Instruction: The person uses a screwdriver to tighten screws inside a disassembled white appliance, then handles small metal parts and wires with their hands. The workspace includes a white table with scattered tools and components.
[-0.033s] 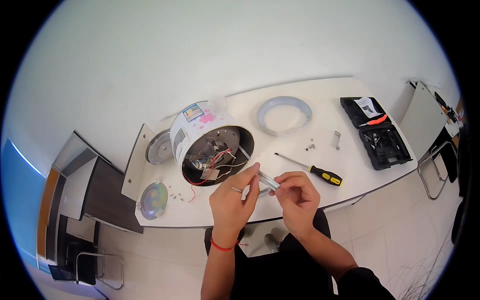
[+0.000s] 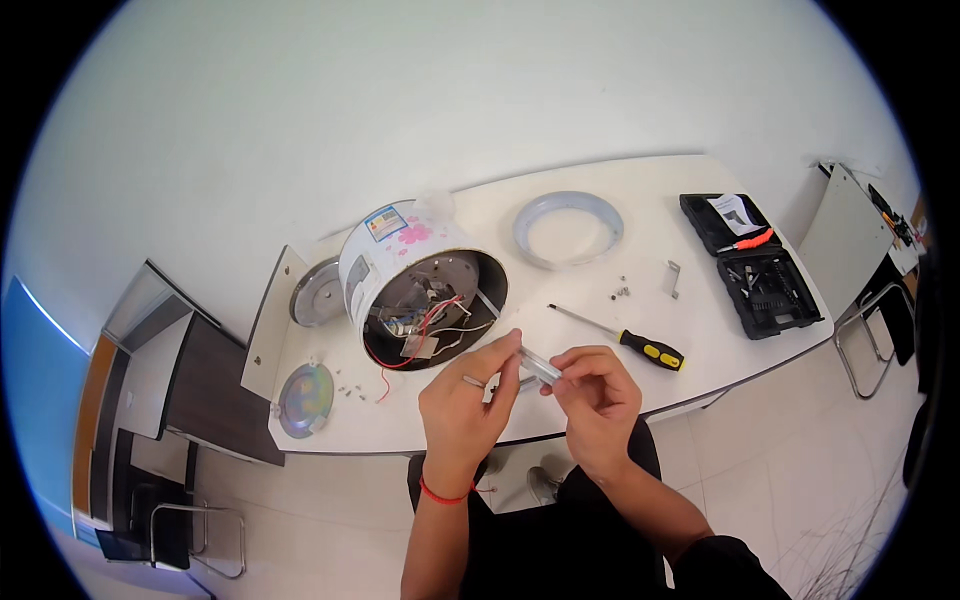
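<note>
Both my hands hold a short silver metal bar [image 2: 541,368] above the table's near edge. My left hand [image 2: 465,405] pinches its far end between thumb and fingertips. The near end is gripped by the fingers of my right hand [image 2: 598,405]. A small silver piece [image 2: 474,381] shows at my left fingers; whether it belongs to the bar I cannot tell. Beyond my left hand, a white, flower-printed drum-shaped appliance housing [image 2: 420,232] lies on its side, its open end showing red and white wires [image 2: 432,325]. A yellow-and-black screwdriver [image 2: 650,350] lies beyond my right hand.
A pale ring [image 2: 522,236] lies at the back of the white table [image 2: 480,424]. Small screws [image 2: 622,292] and a metal bracket [image 2: 674,280] lie right of centre. An open black tool case [image 2: 765,300] stands at right. A round metal plate [image 2: 306,400] lies at left.
</note>
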### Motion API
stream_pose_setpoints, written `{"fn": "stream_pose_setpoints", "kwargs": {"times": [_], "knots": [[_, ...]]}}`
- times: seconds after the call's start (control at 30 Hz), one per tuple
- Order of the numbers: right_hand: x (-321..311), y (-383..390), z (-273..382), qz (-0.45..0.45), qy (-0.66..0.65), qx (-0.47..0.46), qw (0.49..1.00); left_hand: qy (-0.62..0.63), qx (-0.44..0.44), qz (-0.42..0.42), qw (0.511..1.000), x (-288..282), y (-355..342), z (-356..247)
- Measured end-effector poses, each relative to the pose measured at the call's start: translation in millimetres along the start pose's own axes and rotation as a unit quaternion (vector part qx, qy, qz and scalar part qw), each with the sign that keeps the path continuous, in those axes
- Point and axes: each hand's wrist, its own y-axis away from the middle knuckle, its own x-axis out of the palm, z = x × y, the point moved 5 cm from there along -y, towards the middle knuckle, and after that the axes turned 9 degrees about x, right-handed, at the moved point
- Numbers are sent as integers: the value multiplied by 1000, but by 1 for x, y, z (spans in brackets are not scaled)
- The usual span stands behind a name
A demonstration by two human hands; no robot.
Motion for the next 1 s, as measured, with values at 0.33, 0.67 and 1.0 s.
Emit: {"fn": "stream_pose_setpoints", "kwargs": {"times": [0.33, 0.67, 1.0], "knots": [[10, 20, 16, 47, 211, 74, 973, 347, -320, -52, 880, -10, 55, 9], [25, -1, 8, 114, 448, 2, 887, 445, -444, 14, 777, 0, 70, 48], [27, -6, -25, 116, 503, -128, 847, 499, -492, -25, 713, 19, 108, 93]]}}
